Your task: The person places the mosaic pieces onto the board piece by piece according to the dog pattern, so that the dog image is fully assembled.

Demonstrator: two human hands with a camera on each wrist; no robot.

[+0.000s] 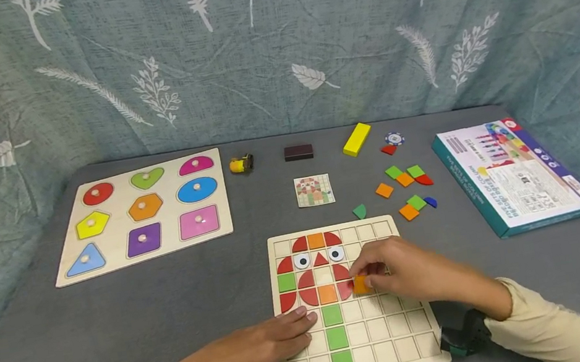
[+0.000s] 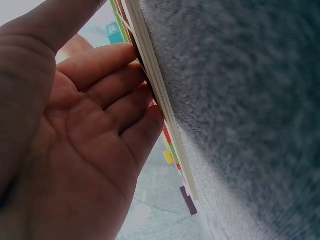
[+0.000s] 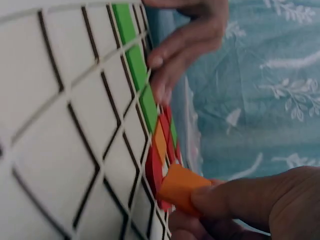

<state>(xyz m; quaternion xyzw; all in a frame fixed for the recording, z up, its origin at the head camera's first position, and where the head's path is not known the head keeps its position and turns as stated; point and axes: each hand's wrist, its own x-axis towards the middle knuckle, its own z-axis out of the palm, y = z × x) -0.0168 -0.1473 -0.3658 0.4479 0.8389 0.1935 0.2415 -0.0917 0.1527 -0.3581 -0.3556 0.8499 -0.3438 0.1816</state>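
A wooden grid board (image 1: 381, 342) lies near the table's front edge with red, orange and green tiles and two eye tiles set in its upper left squares. My right hand (image 1: 393, 269) pinches an orange tile (image 1: 361, 285) just above the board, beside the red pieces; the right wrist view shows that orange tile (image 3: 181, 189) between thumb and fingers. My left hand (image 1: 249, 359) rests flat on the board's left edge, fingers straight. In the left wrist view the left hand's fingers (image 2: 120, 95) press against the board's side (image 2: 165, 110).
A small pattern card (image 1: 314, 190) lies beyond the board. Loose coloured tiles (image 1: 406, 188) sit at the right, by a puzzle box (image 1: 514, 175). A shape-peg puzzle (image 1: 145, 212) is at the left. A yellow block (image 1: 357, 139), dark block (image 1: 298, 152) and small yellow toy (image 1: 241, 164) line the back.
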